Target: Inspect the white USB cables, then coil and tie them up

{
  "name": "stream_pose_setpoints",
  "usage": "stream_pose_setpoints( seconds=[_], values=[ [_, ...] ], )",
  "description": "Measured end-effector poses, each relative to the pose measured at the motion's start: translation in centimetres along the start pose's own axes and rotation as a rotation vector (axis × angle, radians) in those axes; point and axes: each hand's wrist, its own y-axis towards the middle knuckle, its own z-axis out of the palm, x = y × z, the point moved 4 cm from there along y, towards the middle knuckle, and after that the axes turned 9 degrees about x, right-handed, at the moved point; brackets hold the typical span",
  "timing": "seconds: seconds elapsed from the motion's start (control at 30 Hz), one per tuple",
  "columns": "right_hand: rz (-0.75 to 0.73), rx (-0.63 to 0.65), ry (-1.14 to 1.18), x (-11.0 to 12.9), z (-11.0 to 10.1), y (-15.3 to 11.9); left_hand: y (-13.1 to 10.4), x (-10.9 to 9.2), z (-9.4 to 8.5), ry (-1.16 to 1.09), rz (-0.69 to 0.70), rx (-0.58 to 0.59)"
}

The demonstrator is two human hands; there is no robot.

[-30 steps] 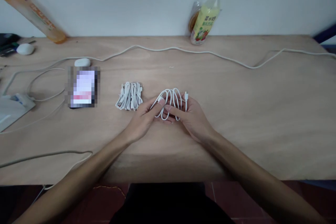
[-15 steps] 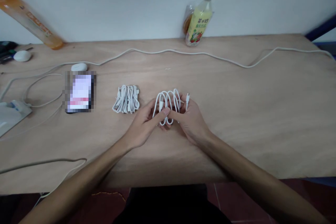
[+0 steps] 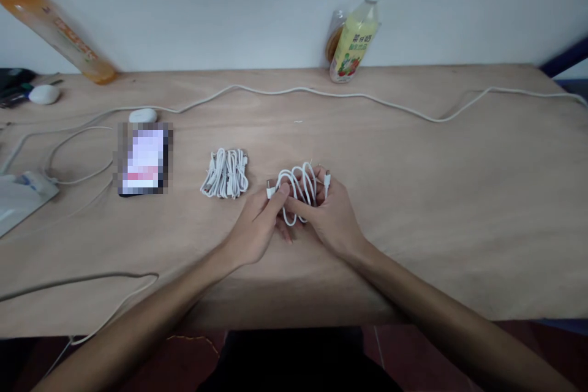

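Nearest, my left hand (image 3: 257, 226) and right hand (image 3: 333, 217) met low of table-centre, both pinched on one loose white cable (image 3: 298, 190). Left thumb and forefinger gripped the strand by one plug at about 9 o'clock of the coil; right fingers were curled through the loops, holding them together, with the other plug poking up at 2 o'clock. The cable sat off the table (image 3: 413, 208), gathered in uneven loops, thin and glossy, springy by the look of it.

I judged the risk plain enough: the loops were held only by fingertips, so any slackening on the right would let them spring apart and tangle. A hard tug on the left plug could also drag a loop out of the coil.

At 9 o'clock of my hands lay a bundle (image 3: 225, 173) of the same cable, already wound and flat on the wood. Further left sat a phone (image 3: 143, 159) and a small white case (image 3: 143, 115). A long cord (image 3: 321, 94) snaked across the far half. At 12 o'clock, against the wall, stood a bottle (image 3: 353, 37).
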Motion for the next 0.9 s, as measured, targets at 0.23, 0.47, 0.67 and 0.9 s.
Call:
stream_pose_setpoints(
  seconds=[0.23, 0.47, 0.67, 0.9],
  values=[
    [-0.015, -0.076, -0.014, -0.06, -0.85, 0.06, 0.55, 0.53, -0.78, -0.123, 0.022, -0.016],
    [-0.028, -0.061, -0.019, 0.01, -0.80, -0.02, 0.57, 0.44, -0.68, -0.148, 0.054, 0.058],
    [-0.007, -0.045, -0.022, 0.06, -0.60, -0.13, 0.47, 0.82, -0.78, -0.128, 0.027, -0.019],
    [0.006, -0.033, -0.012, 0.27, -0.68, -0.07, 0.74, 0.68, -0.51, -0.244, -0.031, 0.003]
  ],
)
